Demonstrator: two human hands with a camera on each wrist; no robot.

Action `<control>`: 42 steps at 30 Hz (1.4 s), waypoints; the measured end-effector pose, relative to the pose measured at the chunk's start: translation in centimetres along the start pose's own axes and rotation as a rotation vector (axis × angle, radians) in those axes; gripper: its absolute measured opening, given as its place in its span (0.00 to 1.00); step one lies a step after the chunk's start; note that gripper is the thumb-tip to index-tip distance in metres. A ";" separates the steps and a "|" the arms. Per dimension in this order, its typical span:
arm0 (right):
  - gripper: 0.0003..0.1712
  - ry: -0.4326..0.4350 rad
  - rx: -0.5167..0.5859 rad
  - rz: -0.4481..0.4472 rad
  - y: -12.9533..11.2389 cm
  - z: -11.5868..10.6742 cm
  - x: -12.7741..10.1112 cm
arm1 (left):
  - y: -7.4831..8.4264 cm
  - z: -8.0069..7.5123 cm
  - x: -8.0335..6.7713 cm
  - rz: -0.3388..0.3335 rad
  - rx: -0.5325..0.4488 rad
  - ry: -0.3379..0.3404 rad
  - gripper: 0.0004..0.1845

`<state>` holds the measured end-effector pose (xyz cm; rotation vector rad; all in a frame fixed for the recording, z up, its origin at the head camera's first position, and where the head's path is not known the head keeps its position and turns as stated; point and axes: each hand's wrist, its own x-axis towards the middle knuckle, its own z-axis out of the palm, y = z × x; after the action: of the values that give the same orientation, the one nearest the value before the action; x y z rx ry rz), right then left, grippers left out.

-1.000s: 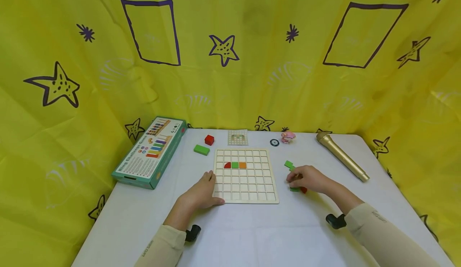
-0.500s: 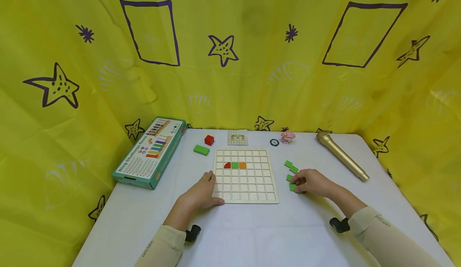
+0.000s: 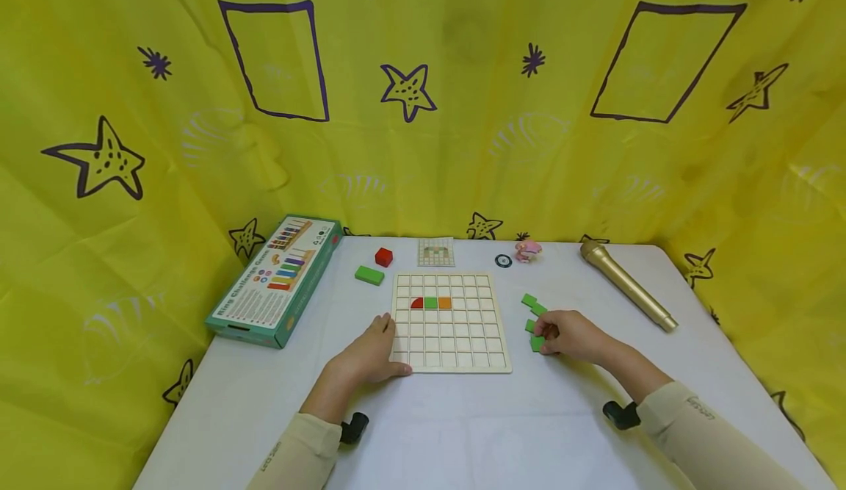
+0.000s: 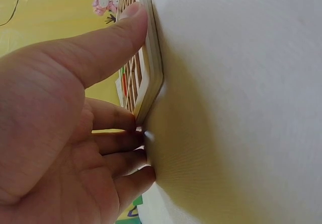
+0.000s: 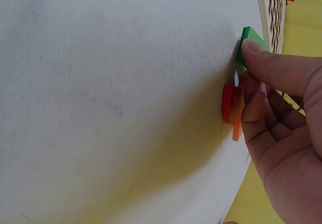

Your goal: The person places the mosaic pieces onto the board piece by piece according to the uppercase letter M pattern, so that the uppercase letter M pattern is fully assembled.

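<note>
A wooden grid board (image 3: 452, 354) lies mid-table with a red quarter-round tile (image 3: 417, 303), a green tile (image 3: 431, 303) and an orange tile (image 3: 446, 303) in one row. My left hand (image 3: 370, 352) rests against the board's near left corner, thumb (image 4: 121, 27) straight along the frame (image 4: 150, 58), fingertips touching its edge. Right of the board, my right hand (image 3: 570, 334) curls over loose tiles. Its thumb (image 5: 274, 65) and forefinger pinch a green tile (image 5: 250, 36). A red tile (image 5: 227, 103) and an orange one (image 5: 236, 126) lie under the fingers. Three more green tiles (image 3: 534, 306) lie beside it.
A green game box (image 3: 277, 277) sits at the left. Behind the board are a green block (image 3: 369, 275), a red cube (image 3: 384, 257), a pattern card (image 3: 437, 252), a black disc (image 3: 504, 261) and a pink figure (image 3: 528, 250). A gold microphone (image 3: 628, 286) lies far right. Yellow curtain surrounds the table.
My right hand slid a little right and nearer, uncovering a green tile and hiding the red one in the head view. The left hand and board stayed put.
</note>
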<state>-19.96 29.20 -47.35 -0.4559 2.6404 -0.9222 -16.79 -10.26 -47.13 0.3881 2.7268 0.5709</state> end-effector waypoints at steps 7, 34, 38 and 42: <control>0.10 -0.006 -0.030 -0.042 -0.1 -0.1 -0.1 | -0.2 0.1 0.1 -0.006 -0.002 -0.005 0.56; 0.06 -0.020 0.033 -0.061 -0.8 -0.6 1.5 | -0.3 0.1 0.1 0.002 -0.003 0.002 0.56; 0.05 -0.012 0.030 -0.064 -0.9 -0.8 2.4 | -0.3 0.1 0.1 -0.012 -0.001 -0.005 0.57; 0.04 -0.001 0.018 -0.068 -1.4 -1.0 3.2 | -0.3 0.1 0.1 -0.015 -0.005 -0.005 0.56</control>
<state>-22.99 27.42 -46.33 -0.5446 2.6287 -0.9651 -16.90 -10.44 -47.40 0.3677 2.7203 0.5719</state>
